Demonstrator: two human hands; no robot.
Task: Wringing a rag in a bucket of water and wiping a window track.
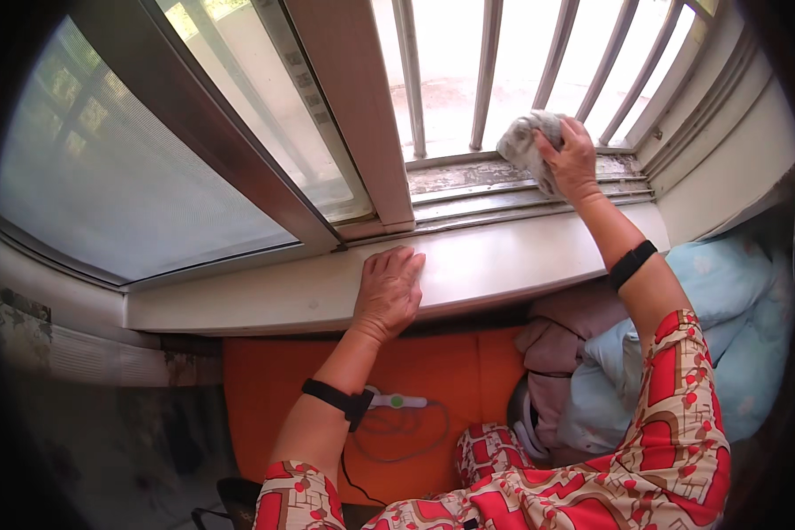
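Observation:
My right hand (575,164) is closed around a crumpled grey-white cloth (532,141). The cloth is up against the lower ends of the window bars (486,79), above the metal window track (495,196). Its lower part hangs over the track's ridges. Resting on the white windowsill (503,256), my left hand (389,287) lies with its palm down and holds nothing. Its fingers lie flat, pointing toward the window frame.
Sliding panes, one with a screen (141,185), stand at the left. Below the sill is an orange surface (283,397) with a white corded device (397,401). Light blue bedding (724,283) and a mauve cloth (561,340) are heaped at the right. A patterned curtain (71,349) hangs at the left.

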